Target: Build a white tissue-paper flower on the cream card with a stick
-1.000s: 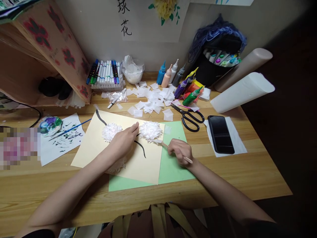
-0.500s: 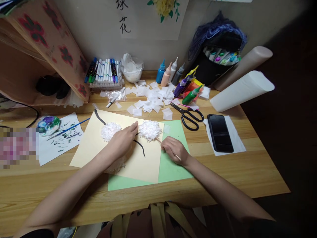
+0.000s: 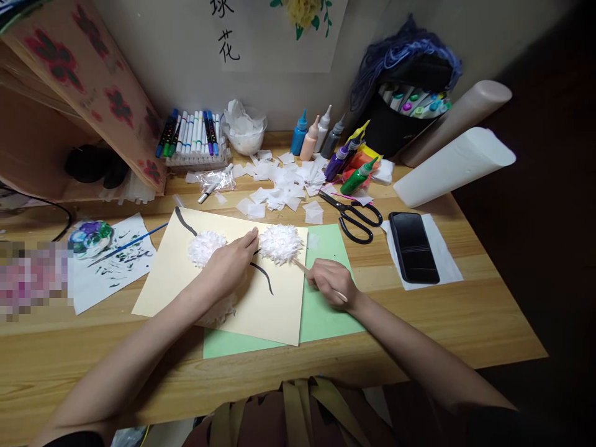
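Fingers pinch a thin, seemingly wooden stick against fluffy white tissue pompom.

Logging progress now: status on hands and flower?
Right hand grips stick at white paper flower. Left hand presses cream sheet. Nothing blocking.

Black scissors lie beyond and just right of the grip, on the wooden desk. Further right, a black phone rests on a white sheet. Loose white paper squares are scattered straight beyond the grip, with paint bottles behind them near the wall. Far left of the grip sit a paint palette and a blue brush. Two paper rolls lean at far right.
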Action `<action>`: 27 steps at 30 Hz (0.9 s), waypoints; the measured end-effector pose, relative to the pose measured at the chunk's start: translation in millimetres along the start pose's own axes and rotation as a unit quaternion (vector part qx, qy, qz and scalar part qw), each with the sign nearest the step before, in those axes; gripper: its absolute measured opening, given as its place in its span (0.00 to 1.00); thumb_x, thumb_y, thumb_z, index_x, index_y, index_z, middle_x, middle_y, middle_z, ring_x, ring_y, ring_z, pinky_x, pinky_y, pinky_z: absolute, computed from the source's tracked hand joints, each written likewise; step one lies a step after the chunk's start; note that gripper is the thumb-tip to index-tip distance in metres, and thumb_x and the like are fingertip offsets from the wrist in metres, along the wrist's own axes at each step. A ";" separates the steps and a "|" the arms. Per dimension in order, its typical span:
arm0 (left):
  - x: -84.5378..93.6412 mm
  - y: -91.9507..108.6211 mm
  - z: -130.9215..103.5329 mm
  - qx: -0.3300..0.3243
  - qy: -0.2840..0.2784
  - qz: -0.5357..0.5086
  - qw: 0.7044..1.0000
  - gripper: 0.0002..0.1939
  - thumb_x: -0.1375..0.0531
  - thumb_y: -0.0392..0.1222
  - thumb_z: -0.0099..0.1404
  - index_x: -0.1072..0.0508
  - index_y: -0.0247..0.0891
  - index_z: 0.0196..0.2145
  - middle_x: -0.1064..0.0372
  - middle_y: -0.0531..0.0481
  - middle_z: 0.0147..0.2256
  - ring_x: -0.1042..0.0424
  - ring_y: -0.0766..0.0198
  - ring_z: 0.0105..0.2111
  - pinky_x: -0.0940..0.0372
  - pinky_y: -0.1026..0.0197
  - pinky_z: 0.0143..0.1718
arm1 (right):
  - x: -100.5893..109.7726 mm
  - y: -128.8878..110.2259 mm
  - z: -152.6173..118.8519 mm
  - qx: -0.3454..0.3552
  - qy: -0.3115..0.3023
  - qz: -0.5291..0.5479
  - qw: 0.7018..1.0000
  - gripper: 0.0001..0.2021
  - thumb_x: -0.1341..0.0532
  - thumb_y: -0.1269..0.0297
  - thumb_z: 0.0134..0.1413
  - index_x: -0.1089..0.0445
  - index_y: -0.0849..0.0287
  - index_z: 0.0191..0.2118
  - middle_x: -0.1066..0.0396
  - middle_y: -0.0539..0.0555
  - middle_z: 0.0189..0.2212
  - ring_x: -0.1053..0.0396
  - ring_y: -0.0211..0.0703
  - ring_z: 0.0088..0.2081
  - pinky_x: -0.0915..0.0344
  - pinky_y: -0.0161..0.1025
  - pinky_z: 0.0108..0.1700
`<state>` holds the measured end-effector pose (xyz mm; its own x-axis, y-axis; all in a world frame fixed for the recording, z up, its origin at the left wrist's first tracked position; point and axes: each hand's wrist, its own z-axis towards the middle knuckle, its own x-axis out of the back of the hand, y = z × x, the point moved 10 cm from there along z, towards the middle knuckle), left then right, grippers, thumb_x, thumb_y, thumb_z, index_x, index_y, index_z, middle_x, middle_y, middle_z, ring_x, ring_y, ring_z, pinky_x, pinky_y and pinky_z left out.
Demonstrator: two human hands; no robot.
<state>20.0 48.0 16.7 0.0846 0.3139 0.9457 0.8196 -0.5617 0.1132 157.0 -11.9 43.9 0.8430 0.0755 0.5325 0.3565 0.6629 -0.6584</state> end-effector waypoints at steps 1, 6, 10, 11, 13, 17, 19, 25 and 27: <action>0.1 -0.1 -0.1 0.001 0.000 -0.005 1.000 0.32 0.55 0.22 0.54 0.38 0.32 0.56 0.50 0.42 0.63 0.35 0.54 0.55 0.33 0.55 0.49 | 2.6 -1.0 -1.1 0.002 0.008 0.009 1.000 0.16 0.56 0.71 0.62 0.39 0.58 0.25 0.40 0.50 0.17 0.44 0.38 0.21 0.45 0.37 0.26; -0.8 -1.5 0.7 -0.001 0.007 -0.015 1.000 0.32 0.56 0.22 0.54 0.37 0.33 0.56 0.49 0.42 0.62 0.35 0.53 0.54 0.33 0.54 0.48 | 10.3 -4.7 -4.3 0.015 0.034 0.021 0.999 0.20 0.59 0.68 0.63 0.40 0.56 0.22 0.42 0.49 0.14 0.45 0.37 0.18 0.47 0.37 0.23; 1.7 -1.9 -1.3 -0.015 0.018 -0.004 1.000 0.29 0.55 0.22 0.56 0.37 0.32 0.55 0.48 0.41 0.62 0.33 0.53 0.52 0.33 0.56 0.45 | 9.2 -1.8 -4.3 -0.001 0.030 0.041 0.999 0.20 0.58 0.65 0.63 0.40 0.57 0.21 0.41 0.49 0.14 0.45 0.37 0.18 0.47 0.36 0.23; 5.4 -0.4 -3.3 -0.018 0.030 -0.004 0.999 0.26 0.55 0.24 0.58 0.37 0.33 0.54 0.47 0.40 0.62 0.32 0.53 0.51 0.32 0.56 0.43 | 9.6 0.9 -4.4 -0.016 0.032 0.055 0.998 0.21 0.58 0.63 0.63 0.39 0.57 0.21 0.41 0.49 0.14 0.45 0.36 0.18 0.46 0.36 0.24; 18.4 5.4 -9.2 -0.018 0.080 -0.006 0.997 0.19 0.54 0.31 0.65 0.36 0.33 0.52 0.43 0.38 0.59 0.30 0.54 0.46 0.32 0.56 0.38 | 10.9 7.9 -5.4 -0.056 0.039 0.081 0.994 0.22 0.57 0.61 0.64 0.39 0.57 0.20 0.42 0.49 0.13 0.45 0.36 0.18 0.46 0.36 0.24; 42.2 41.2 -23.2 -0.065 0.193 -0.033 0.978 0.18 0.49 0.50 0.67 0.32 0.35 0.44 0.32 0.40 0.43 0.31 0.57 0.37 0.35 0.59 0.31 | 13.9 19.4 -10.0 -0.123 0.059 0.114 0.984 0.25 0.58 0.59 0.64 0.37 0.58 0.19 0.41 0.48 0.13 0.42 0.35 0.17 0.43 0.35 0.23; 41.3 61.1 -23.7 -0.097 0.210 -0.043 0.972 0.18 0.49 0.53 0.67 0.31 0.35 0.40 0.31 0.43 0.38 0.32 0.59 0.35 0.38 0.60 0.30 | 14.9 24.5 -12.9 -0.150 0.071 0.135 0.977 0.26 0.58 0.57 0.64 0.37 0.58 0.19 0.40 0.48 0.13 0.42 0.34 0.16 0.43 0.34 0.21; 21.4 53.8 -12.9 0.003 0.192 -0.117 0.974 0.11 0.50 0.39 0.68 0.31 0.36 0.33 0.30 0.48 0.30 0.33 0.64 0.29 0.42 0.62 0.28 | 10.3 41.0 -22.7 -0.241 0.072 0.224 0.941 0.27 0.55 0.51 0.63 0.34 0.60 0.19 0.39 0.48 0.13 0.40 0.32 0.14 0.45 0.31 0.17; 12.7 43.9 -15.2 0.056 0.173 -0.180 0.967 0.08 0.48 0.39 0.66 0.30 0.37 0.33 0.29 0.50 0.30 0.32 0.65 0.29 0.41 0.63 0.29 | 7.4 46.3 -27.1 -0.274 0.070 0.269 0.921 0.27 0.54 0.48 0.61 0.34 0.60 0.19 0.39 0.48 0.13 0.40 0.32 0.14 0.46 0.31 0.16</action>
<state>48.4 15.7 38.3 -0.3962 0.1885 0.8986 0.8183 -0.3714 0.4387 190.7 -0.8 3.0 0.9870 0.1605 0.0012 -0.0117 0.0793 -0.9968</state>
